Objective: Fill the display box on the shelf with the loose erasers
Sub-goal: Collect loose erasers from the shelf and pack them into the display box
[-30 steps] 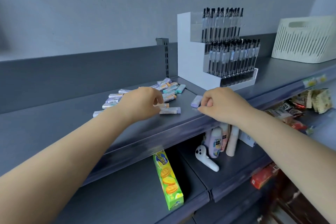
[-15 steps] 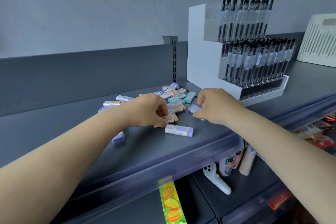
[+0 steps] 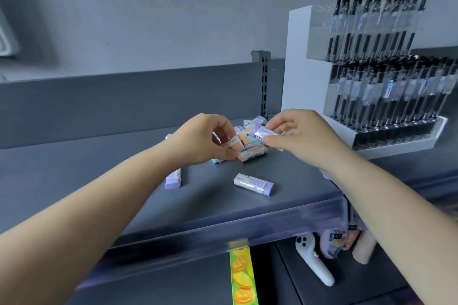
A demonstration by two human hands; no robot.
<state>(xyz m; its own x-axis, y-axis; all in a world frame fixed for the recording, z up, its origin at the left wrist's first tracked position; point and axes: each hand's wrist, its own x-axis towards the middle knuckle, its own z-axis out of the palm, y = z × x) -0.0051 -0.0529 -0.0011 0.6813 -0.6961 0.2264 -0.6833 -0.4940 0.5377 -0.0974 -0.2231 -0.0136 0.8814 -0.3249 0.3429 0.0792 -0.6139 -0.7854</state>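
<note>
Several loose erasers in purple, orange and teal sleeves lie in a pile [image 3: 252,148] on the dark grey shelf [image 3: 223,205]. My left hand [image 3: 200,138] pinches an orange eraser [image 3: 235,142] just above the pile. My right hand [image 3: 300,134] holds a purple eraser [image 3: 264,131] between thumb and fingers over the pile. Two purple erasers lie apart from the pile, one at front [image 3: 253,184] and one beside my left forearm [image 3: 173,178]. No eraser display box shows in the head view.
A white pen display rack [image 3: 371,77] full of black pens stands right of the pile. The shelf's back panel [image 3: 124,101] rises behind. Below the shelf lie a green biscuit box [image 3: 241,277], a white controller [image 3: 313,262] and small bottles [image 3: 334,242].
The view has moved closer and left. My right hand lifted a purple eraser off the shelf. My left hand picked up an orange eraser from the pile.
</note>
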